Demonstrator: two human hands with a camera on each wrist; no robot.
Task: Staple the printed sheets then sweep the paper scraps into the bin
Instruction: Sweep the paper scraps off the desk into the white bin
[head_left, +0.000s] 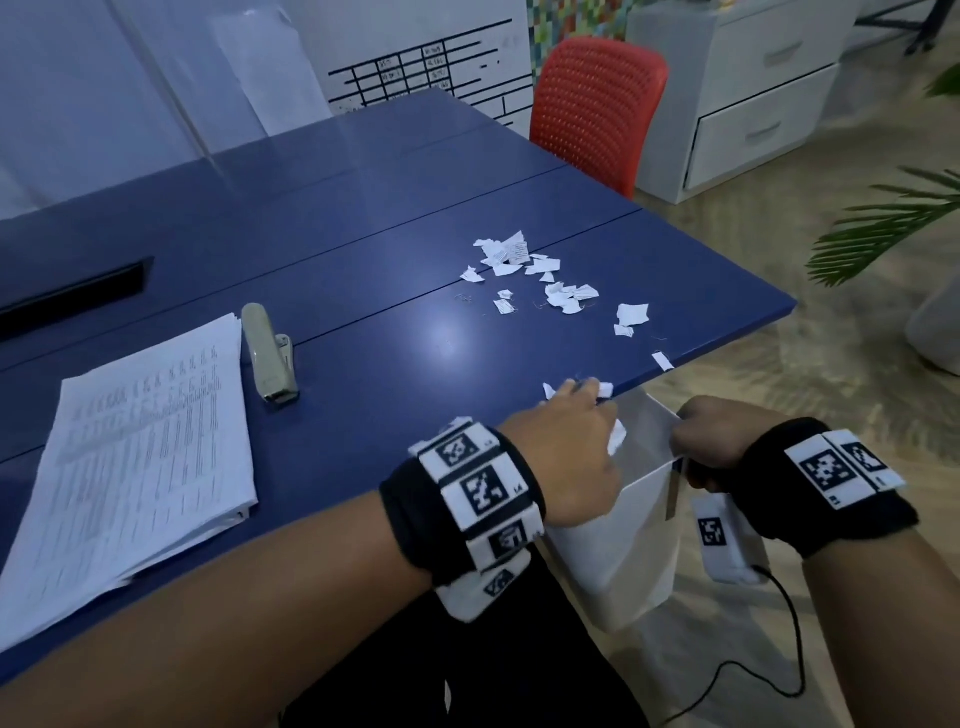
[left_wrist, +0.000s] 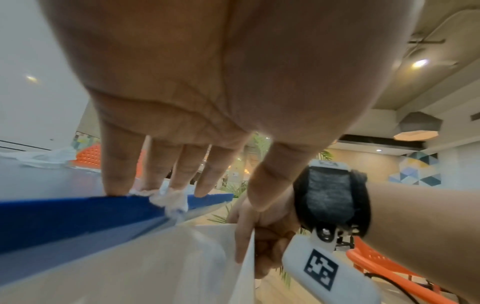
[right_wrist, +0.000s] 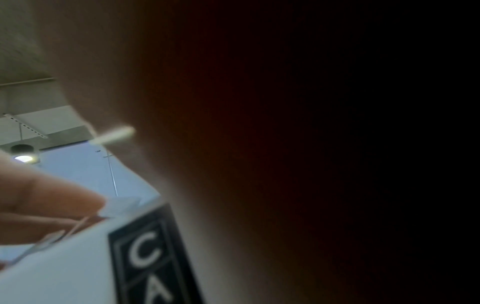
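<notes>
Torn white paper scraps (head_left: 545, 283) lie scattered on the right part of the blue table (head_left: 363, 234). My left hand (head_left: 571, 415) lies flat at the table's near right edge, its straight fingers (left_wrist: 119, 174) pushing a few scraps (left_wrist: 168, 200) over the edge. Just below that edge hangs a white bin (head_left: 628, 525), a bag-like box. My right hand (head_left: 711, 441) grips its far rim (left_wrist: 249, 251). A stack of printed sheets (head_left: 140, 457) lies at the near left, with a grey stapler (head_left: 267, 353) beside it. The right wrist view is mostly dark.
A red mesh chair (head_left: 597, 104) stands past the table's far right corner. White drawers (head_left: 753, 93) and a green plant (head_left: 893, 223) are to the right. A black cable (head_left: 769, 670) trails on the floor below my right wrist.
</notes>
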